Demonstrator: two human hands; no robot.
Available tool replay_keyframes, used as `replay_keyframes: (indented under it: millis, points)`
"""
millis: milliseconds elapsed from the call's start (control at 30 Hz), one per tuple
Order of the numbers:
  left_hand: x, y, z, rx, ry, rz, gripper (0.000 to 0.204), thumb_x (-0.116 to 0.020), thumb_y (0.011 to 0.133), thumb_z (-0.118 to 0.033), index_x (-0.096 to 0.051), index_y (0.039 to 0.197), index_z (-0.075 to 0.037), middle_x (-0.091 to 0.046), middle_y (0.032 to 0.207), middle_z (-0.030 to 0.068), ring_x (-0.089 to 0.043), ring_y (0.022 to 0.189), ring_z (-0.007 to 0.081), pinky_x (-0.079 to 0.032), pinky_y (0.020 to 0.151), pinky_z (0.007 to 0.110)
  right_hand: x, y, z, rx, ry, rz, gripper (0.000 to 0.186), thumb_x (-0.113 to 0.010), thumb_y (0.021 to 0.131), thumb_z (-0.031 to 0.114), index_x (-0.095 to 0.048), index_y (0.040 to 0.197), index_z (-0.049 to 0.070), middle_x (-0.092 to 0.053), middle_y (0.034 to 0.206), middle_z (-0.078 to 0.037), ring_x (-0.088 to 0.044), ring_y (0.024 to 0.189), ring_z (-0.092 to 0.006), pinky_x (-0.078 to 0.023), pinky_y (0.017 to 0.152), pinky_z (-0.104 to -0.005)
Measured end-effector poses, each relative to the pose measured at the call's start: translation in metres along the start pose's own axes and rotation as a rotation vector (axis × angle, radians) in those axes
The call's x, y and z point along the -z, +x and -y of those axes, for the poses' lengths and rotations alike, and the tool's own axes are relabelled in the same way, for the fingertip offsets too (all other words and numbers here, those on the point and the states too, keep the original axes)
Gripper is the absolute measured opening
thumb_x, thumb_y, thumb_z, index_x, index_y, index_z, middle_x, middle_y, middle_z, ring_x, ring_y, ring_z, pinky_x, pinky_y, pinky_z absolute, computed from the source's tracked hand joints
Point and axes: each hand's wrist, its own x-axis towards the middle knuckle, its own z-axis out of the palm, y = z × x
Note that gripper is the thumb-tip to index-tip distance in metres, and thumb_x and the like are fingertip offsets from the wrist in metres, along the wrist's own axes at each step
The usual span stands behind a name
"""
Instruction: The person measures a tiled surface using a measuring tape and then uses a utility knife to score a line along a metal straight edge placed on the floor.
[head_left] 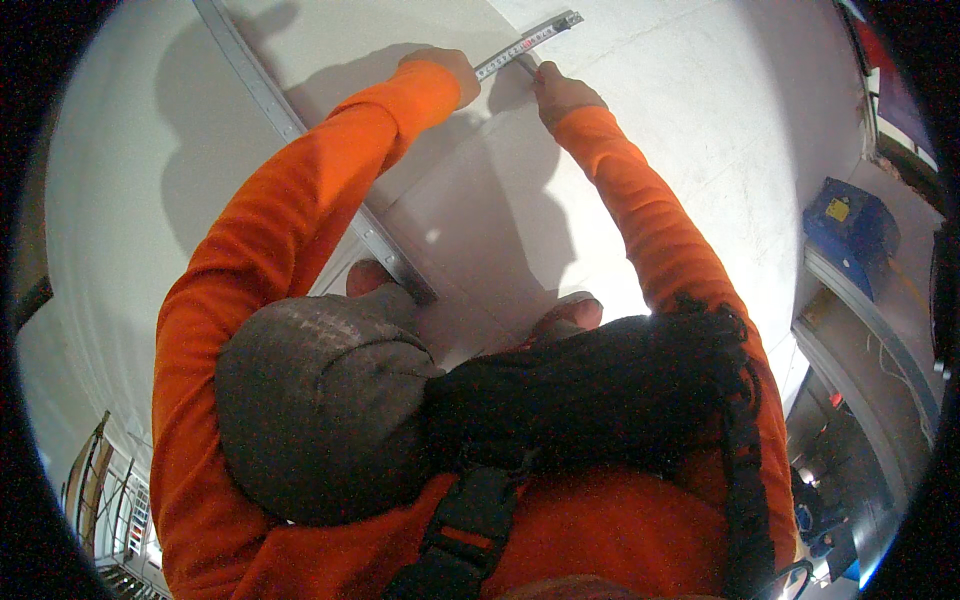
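Note:
Held out far in front of me, my left hand [447,72] is closed on a tape measure [515,54]. Its blade stretches from the fist toward the upper right, with the numbers facing up; the case is hidden by the hand. Just to the right of the blade, my right hand [566,98] pinches a slim dark stick, perhaps a pencil [527,65], its tip at the blade's edge. Both lie over a pale flat sheet [480,190]. A long metal profile [250,72] runs diagonally across the sheet, under my left forearm and down to my foot.
I crouch with my knees [320,400] and shoes close to the sheet. A blue box [850,228] with a yellow label stands at the right, next to curved-looking pale frames [868,310]. Racks [110,500] show at the lower left. My shadow falls across the work surface.

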Motion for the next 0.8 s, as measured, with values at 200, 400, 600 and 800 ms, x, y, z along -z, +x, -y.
replay_keyframes:
  millis: [200,400,600,800]
  points:
    - [-0.005,0.007,0.004,-0.019,0.028,0.004,0.033,-0.05,0.086,-0.027,-0.069,0.104,-0.007,-0.069,0.098,0.0139,-0.067,0.09,0.0306,-0.051,0.081,0.04,0.011,-0.002,0.006,0.052,-0.06,0.025,0.026,-0.042,0.093,0.017,-0.047,0.114,0.003,-0.065,0.098,-0.023,-0.064,0.094,-0.0398,-0.051,0.08,-0.049]
    - [-0.007,0.009,0.003,-0.05,0.031,-0.06,0.038,-0.056,0.084,-0.035,-0.07,0.096,-0.002,-0.069,0.095,0.0197,-0.067,0.089,0.0349,-0.052,0.08,0.043,0.009,0.008,0.006,0.001,-0.067,0.058,0.027,-0.042,0.093,0.014,-0.047,0.116,0.001,-0.065,0.102,-0.022,-0.063,0.097,-0.0397,-0.051,0.083,-0.049]
    - [-0.016,0.012,0.009,-0.059,-0.034,-0.071,0.041,-0.062,0.08,-0.037,-0.07,0.098,-0.001,-0.068,0.096,0.02,-0.066,0.091,0.036,-0.052,0.081,0.043,0.005,0.001,0.005,0.015,-0.066,0.078,0.028,-0.04,0.094,0.017,-0.047,0.116,0.001,-0.065,0.1,-0.021,-0.064,0.095,-0.039,-0.051,0.081,-0.0494]
    - [-0.017,0.004,0.008,-0.034,-0.08,-0.061,0.03,-0.05,0.084,-0.023,-0.069,0.1,-0.005,-0.07,0.091,0.0148,-0.069,0.082,0.0299,-0.053,0.076,0.039,0.005,-0.03,-0.043,0.041,0.072,-0.003,0.027,-0.043,0.095,0.027,-0.048,0.111,0.006,-0.064,0.087,-0.026,-0.063,0.083,-0.0434,-0.051,0.072,-0.0503]
